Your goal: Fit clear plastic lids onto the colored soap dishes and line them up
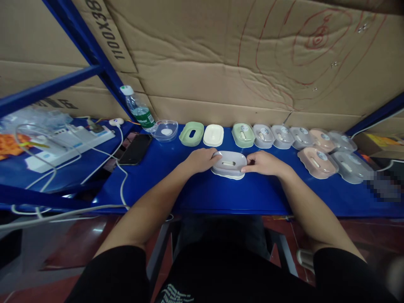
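A grey oval soap box (229, 168) with a slot in its top and a white rim beneath lies on the blue table in front of me. My left hand (202, 160) grips its left end, thumb on the upper edge. At the right end, my right hand (260, 163) holds it between thumb and fingers. Behind it are a green slotted tray (197, 140), a cream dish (213, 135) and a clear lid (166, 131). A green box with a clear lid (243, 141) stands just to their right.
Several grey and pink lidded boxes line the back right of the blue table (195, 198). A water bottle (143, 116), a phone (135, 148) and white cables (121, 185) lie left, near a power strip (72, 147). Cardboard (202, 80) rises behind.
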{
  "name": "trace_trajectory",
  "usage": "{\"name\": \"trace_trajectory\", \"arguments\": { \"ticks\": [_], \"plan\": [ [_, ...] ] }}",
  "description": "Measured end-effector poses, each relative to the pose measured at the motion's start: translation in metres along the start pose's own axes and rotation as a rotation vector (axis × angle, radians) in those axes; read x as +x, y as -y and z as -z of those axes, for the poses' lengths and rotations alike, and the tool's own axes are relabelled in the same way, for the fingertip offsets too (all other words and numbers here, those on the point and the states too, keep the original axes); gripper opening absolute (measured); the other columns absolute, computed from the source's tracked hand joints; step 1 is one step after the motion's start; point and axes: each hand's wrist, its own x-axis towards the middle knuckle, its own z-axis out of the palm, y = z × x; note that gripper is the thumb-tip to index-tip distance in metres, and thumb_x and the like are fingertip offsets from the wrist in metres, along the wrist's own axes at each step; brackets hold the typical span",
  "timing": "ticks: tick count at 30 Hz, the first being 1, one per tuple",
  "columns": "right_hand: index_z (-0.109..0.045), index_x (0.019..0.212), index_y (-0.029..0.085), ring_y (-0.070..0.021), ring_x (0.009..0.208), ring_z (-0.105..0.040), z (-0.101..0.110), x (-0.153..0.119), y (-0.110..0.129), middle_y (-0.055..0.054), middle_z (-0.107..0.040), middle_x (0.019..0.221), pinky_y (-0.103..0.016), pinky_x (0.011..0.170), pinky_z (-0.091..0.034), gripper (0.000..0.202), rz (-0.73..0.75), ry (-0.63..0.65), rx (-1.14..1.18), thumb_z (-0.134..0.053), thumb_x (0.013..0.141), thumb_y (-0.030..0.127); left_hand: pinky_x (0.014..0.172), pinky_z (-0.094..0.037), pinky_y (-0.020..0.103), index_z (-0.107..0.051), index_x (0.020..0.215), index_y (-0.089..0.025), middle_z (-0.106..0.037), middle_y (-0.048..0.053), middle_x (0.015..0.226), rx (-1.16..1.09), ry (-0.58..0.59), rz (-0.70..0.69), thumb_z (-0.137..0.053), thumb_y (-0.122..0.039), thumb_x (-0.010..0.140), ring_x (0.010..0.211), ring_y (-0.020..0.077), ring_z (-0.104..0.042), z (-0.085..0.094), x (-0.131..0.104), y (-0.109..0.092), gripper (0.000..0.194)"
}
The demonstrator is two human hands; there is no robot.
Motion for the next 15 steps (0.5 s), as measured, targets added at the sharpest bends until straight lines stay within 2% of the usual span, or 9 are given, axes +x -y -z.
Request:
{"name": "trace_trajectory", "arguments": {
  "ticks": [2,4,6,7,9,11,15],
  "plan": [
    [-0.072,0.084,0.021,-0.0211,0.072,-0.066,0.0,0.0,-0.001,-0.005,-0.075,0.079,-0.033,0.064,-0.041,0.055,-0.028,-0.093,-0.032,-0.069,0.084,0.076,0.084,-0.052,0.041,-0.068,0.116,-0.019,-0.077,0.015,0.109,-0.005,-0.041,0.034,-0.036,-0.057,0.105,0.103,0.0331,-0.073,-0.002,0.001,0.001,0.05],
    [-0.074,0.11,0.021,-0.0264,0.083,-0.071,-0.002,0.001,-0.003,-0.009,-0.079,0.098,-0.036,0.069,-0.047,0.06,-0.029,-0.194,-0.034,-0.071,0.083,0.075,0.083,-0.052,0.041,-0.067,0.121,-0.02,-0.077,0.016,0.107,-0.009,-0.064,0.068,-0.037,-0.062,0.104,0.103,0.0335,-0.073,-0.002,0.001,0.001,0.054],
    [-0.064,0.139,0.021,-0.03,0.093,-0.073,-0.003,0.003,-0.006,-0.014,-0.077,0.119,-0.039,0.075,-0.052,0.078,0.021,-0.251,0.001,-0.073,0.083,0.074,0.083,-0.052,0.041,-0.064,0.128,-0.021,-0.077,0.015,0.108,-0.017,-0.073,0.079,-0.038,-0.066,0.102,0.103,0.0336,-0.073,-0.001,0.0,0.001,0.058],
    [-0.059,0.147,0.02,-0.0307,0.097,-0.073,-0.004,0.004,-0.007,-0.015,-0.075,0.127,-0.041,0.078,-0.054,0.084,0.059,-0.253,0.026,-0.073,0.084,0.073,0.083,-0.052,0.041,-0.063,0.131,-0.021,-0.077,0.015,0.109,-0.02,-0.075,0.077,-0.039,-0.066,0.102,0.103,0.0337,-0.074,-0.001,0.0,0.001,0.059],
    [-0.057,0.151,0.021,-0.0309,0.101,-0.073,-0.006,0.005,-0.009,-0.016,-0.072,0.133,-0.042,0.083,-0.055,0.085,0.131,-0.213,0.054,-0.072,0.085,0.072,0.083,-0.052,0.042,-0.063,0.132,-0.021,-0.077,0.015,0.109,-0.024,-0.072,0.069,-0.04,-0.065,0.102,0.103,0.0343,-0.073,0.0,-0.001,0.0,0.058],
    [-0.062,0.148,0.022,-0.0314,0.102,-0.073,-0.008,0.006,-0.01,-0.014,-0.075,0.129,-0.043,0.086,-0.056,0.081,0.162,-0.176,0.038,-0.074,0.084,0.071,0.083,-0.052,0.042,-0.064,0.131,-0.021,-0.077,0.016,0.11,-0.026,-0.058,0.057,-0.041,-0.065,0.101,0.103,0.035,-0.073,-0.001,-0.001,-0.001,0.057],
    [-0.064,0.147,0.024,-0.0332,0.102,-0.073,-0.009,0.007,-0.01,-0.013,-0.078,0.121,-0.045,0.087,-0.056,0.082,0.139,-0.178,-0.007,-0.079,0.081,0.069,0.084,-0.052,0.043,-0.063,0.134,-0.021,-0.077,0.016,0.111,0.0,-0.024,0.059,-0.045,-0.067,0.099,0.104,0.0359,-0.073,-0.004,0.0,-0.003,0.061]
  ]
}}
